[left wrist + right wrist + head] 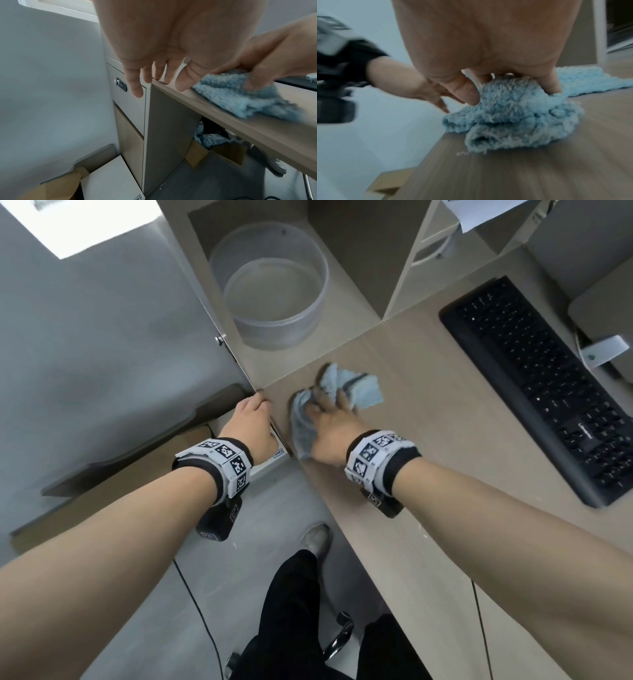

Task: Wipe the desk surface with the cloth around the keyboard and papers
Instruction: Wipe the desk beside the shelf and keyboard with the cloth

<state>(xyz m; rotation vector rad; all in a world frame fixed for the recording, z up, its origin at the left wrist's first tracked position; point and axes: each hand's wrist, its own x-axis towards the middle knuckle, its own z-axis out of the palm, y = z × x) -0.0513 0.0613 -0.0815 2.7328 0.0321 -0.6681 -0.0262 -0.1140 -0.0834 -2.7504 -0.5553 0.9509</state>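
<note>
Left of keyboard [544, 392], your right hand [330, 428] pinches cloth [346, 392]: soft, light, bunches easily; press flat mid-fold. Left hand [250, 422] fingers loose at desk [428, 392] corner.

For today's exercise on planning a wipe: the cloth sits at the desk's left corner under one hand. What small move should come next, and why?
Probably sweep the cloth rightward toward the keyboard. The right hand grips it bunched at the corner of the desk, the left hand rests open at that edge, and bare surface lies between cloth and keyboard.
</note>
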